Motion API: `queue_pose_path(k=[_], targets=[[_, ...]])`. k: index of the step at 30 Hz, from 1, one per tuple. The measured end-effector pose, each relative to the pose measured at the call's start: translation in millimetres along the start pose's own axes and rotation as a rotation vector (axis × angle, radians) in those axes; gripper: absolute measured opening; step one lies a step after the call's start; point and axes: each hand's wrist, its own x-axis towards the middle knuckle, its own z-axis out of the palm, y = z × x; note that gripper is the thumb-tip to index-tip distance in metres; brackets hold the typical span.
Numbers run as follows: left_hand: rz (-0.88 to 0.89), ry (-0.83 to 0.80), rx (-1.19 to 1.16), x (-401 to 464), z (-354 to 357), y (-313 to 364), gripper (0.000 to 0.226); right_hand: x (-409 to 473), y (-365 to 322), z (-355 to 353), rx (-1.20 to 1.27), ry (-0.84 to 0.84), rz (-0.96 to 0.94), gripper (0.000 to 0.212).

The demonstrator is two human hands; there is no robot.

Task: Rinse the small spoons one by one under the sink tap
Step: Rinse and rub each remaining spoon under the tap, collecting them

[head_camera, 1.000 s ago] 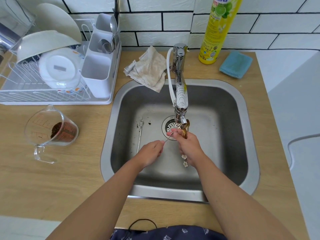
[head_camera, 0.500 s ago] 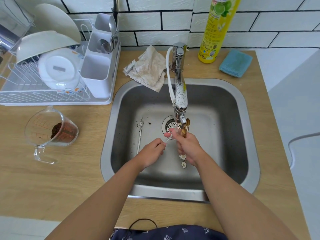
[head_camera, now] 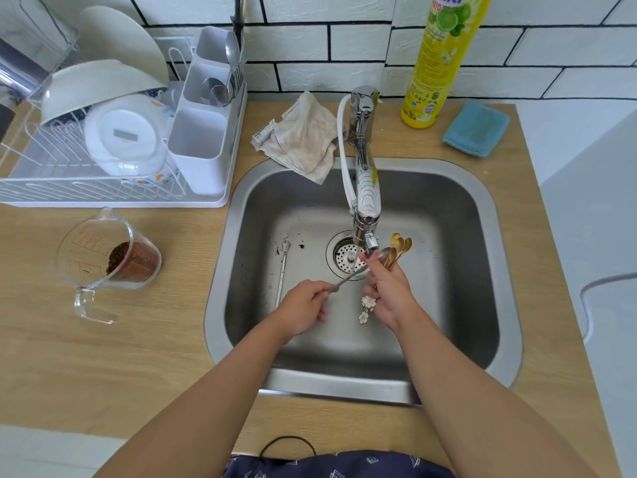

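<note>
Over the steel sink (head_camera: 448, 201), my left hand (head_camera: 303, 310) pinches the handle end of a thin silver spoon (head_camera: 348, 278). Its bowl reaches up under the tap spout (head_camera: 368, 236). My right hand (head_camera: 387, 288) grips a bunch of small gold spoons (head_camera: 400, 246), bowls fanned out to the right of the spout, flower-shaped handle ends (head_camera: 366, 309) hanging below my palm. My right fingertips touch the silver spoon's bowl. Another thin silver spoon (head_camera: 283, 270) lies on the sink floor at the left, beside dark specks.
A drain strainer (head_camera: 344, 258) sits under the tap. A beige cloth (head_camera: 303, 139) hangs over the sink's back rim. A dish rack (head_camera: 103, 160) with a cutlery holder stands back left, a glass measuring jug (head_camera: 103, 260) left, a yellow soap bottle (head_camera: 437, 60) and blue sponge (head_camera: 477, 129) back right.
My right hand has shifted slightly right, so the gold spoon bowls now fan out beside the spout. My left hand keeps the silver spoon under the tap.
</note>
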Motion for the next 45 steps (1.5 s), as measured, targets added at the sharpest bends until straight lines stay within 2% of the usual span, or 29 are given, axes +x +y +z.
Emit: queue_pose_path(k=[2,4,7,12,15,18,23,26,29,31,33,35,38,40,41,43,45], targets=[[-0.042,-0.077,-0.270,-4,9,9,0.026,0,0,2,0.010,-0.007,0.041,0.014],[-0.058,-0.097,-0.389,-6,19,18,0.019,1,0,2,0.003,-0.006,0.085,0.029],[-0.064,0.019,-0.407,-6,29,26,0.016,3,-5,0,0.068,0.037,0.100,0.044],[-0.104,0.093,-0.513,2,38,31,0.018,6,-9,-1,0.254,0.108,0.076,0.046],[-0.147,0.130,-0.451,4,42,26,0.017,6,-10,-1,0.295,0.109,0.070,0.045],[-0.248,0.112,-0.424,4,45,25,0.019,6,-11,-1,0.319,0.110,0.052,0.045],[-0.385,-0.102,-0.793,0,47,38,0.023,5,-12,3,0.346,0.098,0.031,0.046],[-0.373,-0.094,-0.893,-2,51,45,0.025,3,-8,5,0.313,0.058,0.041,0.046],[-0.344,-0.055,-0.869,0,60,53,0.023,3,-4,4,0.242,0.003,0.003,0.043],[-0.321,-0.044,-0.843,2,64,55,0.020,5,-6,1,0.284,0.004,-0.037,0.042],[-0.297,-0.069,-0.767,4,60,53,0.016,8,-11,-5,0.368,0.026,-0.039,0.041],[-0.234,-0.012,-0.530,6,47,46,0.015,10,-14,-11,0.421,0.046,-0.010,0.039],[-0.026,0.281,0.218,14,7,18,0.018,10,-15,-15,0.380,0.058,0.036,0.028],[-0.047,0.415,0.536,20,-21,-5,0.026,10,-13,-14,0.330,0.051,0.049,0.019],[-0.103,0.449,0.632,22,-30,-13,0.029,10,-12,-13,0.316,0.046,0.056,0.015],[-0.173,0.414,0.760,23,-35,-18,0.031,9,-11,-11,0.296,0.033,0.075,0.009],[-0.171,0.361,0.784,26,-30,-19,0.032,9,-9,-11,0.278,0.021,0.088,0.009]])
